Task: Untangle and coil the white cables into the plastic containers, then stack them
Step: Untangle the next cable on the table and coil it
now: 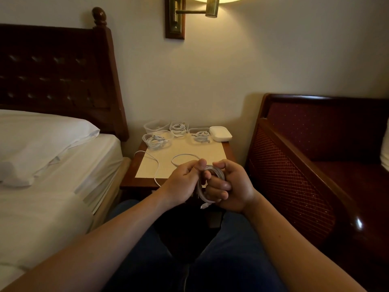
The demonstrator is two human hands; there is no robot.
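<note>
The right hand holds a half-wound coil of white cable, its fingers curled through and around the loops so the turns stay stacked and do not spring apart. The left hand pinches the strand just beside the coil, thumb on top, feeding the next turn and keeping it flat. Both hands hover in front of the near edge of the nightstand, above the person's lap, where there is room to swing each loop.

The loose end of the cable trails from the left hand back over the pale mat on the nightstand and curves toward its left edge; lying slack there, it can be drawn in without snagging. A short plug end hangs below the coil.

At the back of the nightstand stand 4 clear plastic tubs. 3 already hold coiled cables: the front left tub, the back middle tub and the right tub. The back left tub looks empty, so it is probably kept for this coil. Just right of them lies a white lid or closed box; I cannot tell which.

By my reading, coiling is nearly finished and stacking has not begun. The tubs sit apart in a row, within reach.
</note>
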